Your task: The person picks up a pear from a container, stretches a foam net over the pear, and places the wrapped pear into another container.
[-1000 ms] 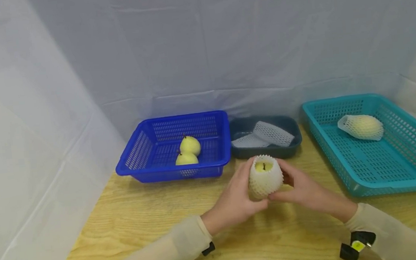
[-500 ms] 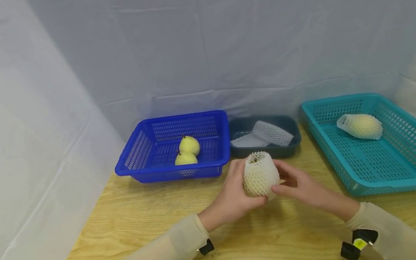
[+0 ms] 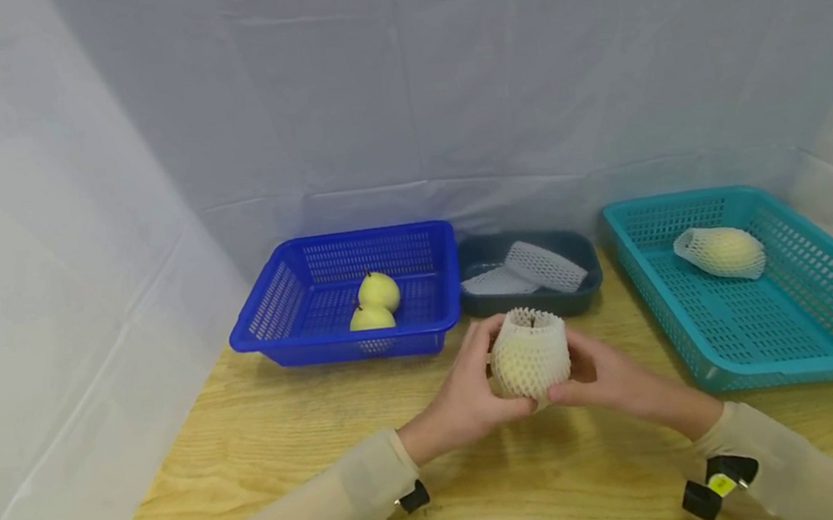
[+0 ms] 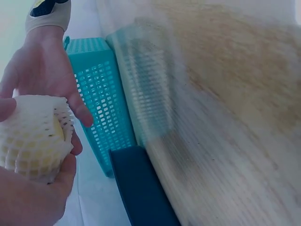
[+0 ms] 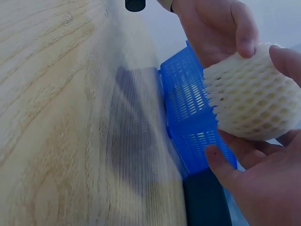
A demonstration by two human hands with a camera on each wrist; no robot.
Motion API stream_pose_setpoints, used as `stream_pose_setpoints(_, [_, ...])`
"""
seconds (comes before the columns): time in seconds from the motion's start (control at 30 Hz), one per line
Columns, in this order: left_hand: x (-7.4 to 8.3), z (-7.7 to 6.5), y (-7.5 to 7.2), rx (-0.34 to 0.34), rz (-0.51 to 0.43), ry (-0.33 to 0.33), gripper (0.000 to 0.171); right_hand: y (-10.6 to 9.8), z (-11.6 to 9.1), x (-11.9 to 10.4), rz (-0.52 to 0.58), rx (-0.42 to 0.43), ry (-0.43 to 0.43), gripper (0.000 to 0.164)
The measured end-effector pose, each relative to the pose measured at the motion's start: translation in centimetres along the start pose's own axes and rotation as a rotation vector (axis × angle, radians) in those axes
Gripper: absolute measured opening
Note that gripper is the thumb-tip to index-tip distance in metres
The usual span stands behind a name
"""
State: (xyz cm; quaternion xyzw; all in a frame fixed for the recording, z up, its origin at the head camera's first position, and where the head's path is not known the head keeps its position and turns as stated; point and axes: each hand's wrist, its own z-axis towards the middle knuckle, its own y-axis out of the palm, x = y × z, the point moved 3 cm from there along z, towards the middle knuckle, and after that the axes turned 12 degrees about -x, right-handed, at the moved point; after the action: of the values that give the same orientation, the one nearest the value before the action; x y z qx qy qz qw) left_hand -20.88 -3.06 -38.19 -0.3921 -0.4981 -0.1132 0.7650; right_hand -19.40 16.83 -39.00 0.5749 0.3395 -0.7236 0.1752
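Note:
Between my two hands, above the table, is a pear in a white foam net (image 3: 530, 359), roughly upright. Its stem shows inside the net's open, jagged top. My left hand (image 3: 463, 398) grips it from the left, thumb across the lower front. From the other side my right hand (image 3: 608, 375) holds it, its thumb also low at the front. In the right wrist view the net (image 5: 258, 96) is stretched over the fruit, its mesh opened into diamonds. A bit of yellow skin shows at the net's mouth in the left wrist view.
A blue basket (image 3: 349, 346) with two bare pears (image 3: 379, 292) stands at the back left. Beside it a dark tray (image 3: 578, 299) holds foam nets (image 3: 545, 266). The teal basket (image 3: 756, 340) on the right contains a netted pear (image 3: 728, 252).
The net's rim has risen around the pear's top, which showed more of its yellow skin earlier. The pear tipped left, then came back upright, and both hands shifted their hold slightly.

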Motion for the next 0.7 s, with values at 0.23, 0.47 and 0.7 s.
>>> stream_pose_setpoints(0.23, [0.0,0.0,0.1,0.003,0.037,-0.006,0.085,-0.2,0.0,0.2,-0.086,0.123,0.010,0.077])
stream_pose_setpoints(0.47, [0.2,0.3,1.2,0.064,0.171,-0.129,0.103,0.1,0.1,0.5,-0.115,0.209,0.011,0.075])
stream_pose_setpoints(0.7, [0.4,0.7,1.2,0.123,0.177,-0.152,0.099,0.5,0.3,0.6,-0.050,0.198,0.006,0.076])
